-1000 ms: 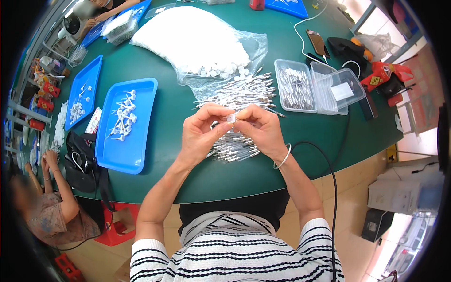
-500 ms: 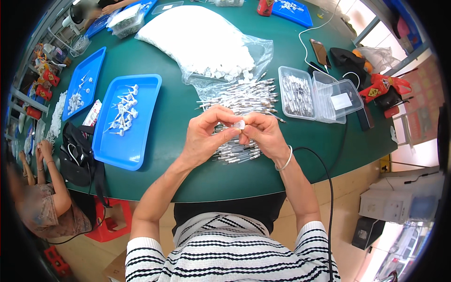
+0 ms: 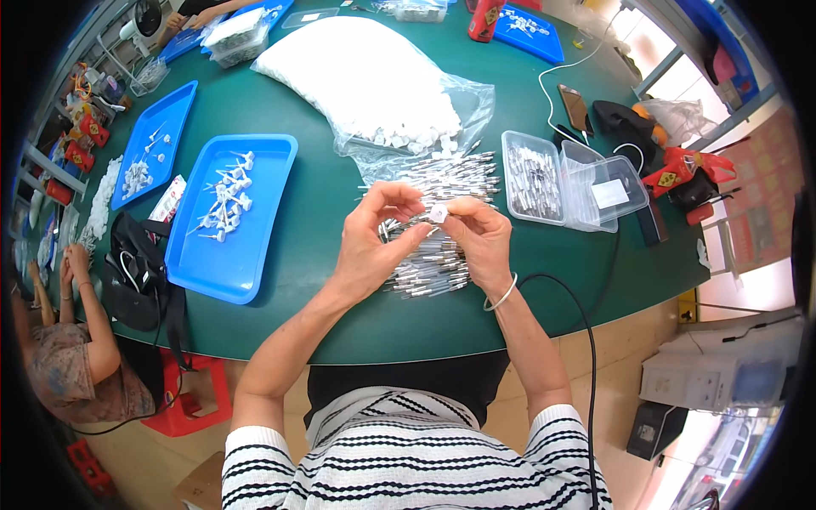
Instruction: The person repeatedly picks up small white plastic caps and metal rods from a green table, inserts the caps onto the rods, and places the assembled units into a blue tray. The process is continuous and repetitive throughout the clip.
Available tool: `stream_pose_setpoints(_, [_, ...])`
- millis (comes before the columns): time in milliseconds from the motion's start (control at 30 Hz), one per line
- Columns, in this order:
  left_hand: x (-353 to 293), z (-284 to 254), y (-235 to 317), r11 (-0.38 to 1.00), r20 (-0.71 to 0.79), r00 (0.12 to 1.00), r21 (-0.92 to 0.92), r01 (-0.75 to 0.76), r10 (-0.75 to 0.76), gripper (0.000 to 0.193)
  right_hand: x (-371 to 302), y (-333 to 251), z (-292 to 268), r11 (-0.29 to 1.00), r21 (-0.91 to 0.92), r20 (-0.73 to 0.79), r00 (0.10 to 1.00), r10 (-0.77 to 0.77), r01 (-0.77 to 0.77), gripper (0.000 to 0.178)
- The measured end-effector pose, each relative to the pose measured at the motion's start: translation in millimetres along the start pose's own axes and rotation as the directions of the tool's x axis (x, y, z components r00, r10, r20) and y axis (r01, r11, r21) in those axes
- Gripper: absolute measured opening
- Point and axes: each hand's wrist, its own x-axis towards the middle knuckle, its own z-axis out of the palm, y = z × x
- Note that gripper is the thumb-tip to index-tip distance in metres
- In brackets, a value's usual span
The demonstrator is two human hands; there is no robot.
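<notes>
Over a pile of thin metal-and-white rods (image 3: 433,259), my right hand (image 3: 483,242) pinches a small white plastic cap (image 3: 438,212) between thumb and forefinger. Just left of it is my left hand (image 3: 374,238), its thumb and fingers parted around a gap, the thumb tip close to the cap. Whether that thumb touches the cap, I cannot tell. Behind the rods, a large clear bag (image 3: 365,76) spills white caps toward me. On the left, a blue tray (image 3: 234,276) carries several rods with white caps on their ends.
Right of the pile stands a clear box (image 3: 534,174) of rods, beside a clear lid (image 3: 625,183). A second blue tray (image 3: 174,110) lies farther left, near a black bag (image 3: 136,276). A phone (image 3: 575,109) rests at the right. Another person's arm (image 3: 98,314) shows at left.
My left fingers have parted and drawn back from the white cap. My right hand still holds the cap, which has risen slightly.
</notes>
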Motion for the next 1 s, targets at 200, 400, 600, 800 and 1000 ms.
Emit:
stream_pose_setpoints(200, [-4.0, -1.9, -1.9, 0.996, 0.033, 0.997, -0.059, 0.064, -0.063, 0.013, -0.9, 1.9, 4.4, 0.996, -0.052, -0.028, 0.997, -0.068, 0.067, 0.019])
stream_pose_setpoints(400, [-5.5, -6.1, -6.0, 0.99, 0.037, 0.99, -0.03, 0.137, -0.136, 0.009, -3.4, -2.8, 9.6, 0.985, -0.127, -0.005, 0.993, -0.118, 0.116, 0.018])
stream_pose_setpoints(600, [-3.3, -5.2, -1.5, 0.989, 0.027, 0.989, -0.015, 0.144, -0.143, 0.009, -6.1, -3.5, 8.9, 0.972, -0.209, -0.022, 0.993, -0.115, 0.108, 0.018])
stream_pose_setpoints(800, [0.8, -7.4, -3.5, 0.98, 0.023, 0.983, -0.084, 0.182, -0.18, 0.012, -3.1, -4.6, 10.0, 0.929, -0.323, 0.005, 0.982, -0.191, 0.182, 0.016])
stream_pose_setpoints(1000, [0.0, -5.3, -3.3, 0.964, 0.044, 0.975, -0.146, 0.223, -0.219, 0.013, -4.0, -2.8, 10.3, 0.907, -0.371, 0.0, 0.976, -0.216, 0.201, 0.016])
